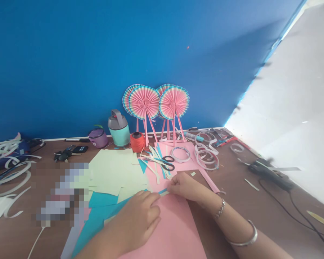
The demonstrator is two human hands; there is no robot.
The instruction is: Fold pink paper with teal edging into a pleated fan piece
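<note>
A pink sheet of paper [175, 223] lies in front of me, with a narrow blue and pale-green edging along its far side. My left hand [136, 219] is over its left part, fingers bent and pressed together at that far edge. At the right end of the same edge, my right hand [182, 187] pinches the paper between thumb and fingers; the fingertips are partly hidden. Blue paper [93, 225] shows beneath and left of my left hand. Pale-green sheets [113, 165] lie beyond it. Black-handled scissors [169, 163] rest among cut paper strips just past my right hand.
Pink round paper fans [144, 102] lean against the blue wall. Nearby stand a teal flask [119, 133], a purple cup [97, 137] and a red spool [137, 142]. White tape coils [207, 158] lie right of centre. A black corded tool [271, 174] sits at far right.
</note>
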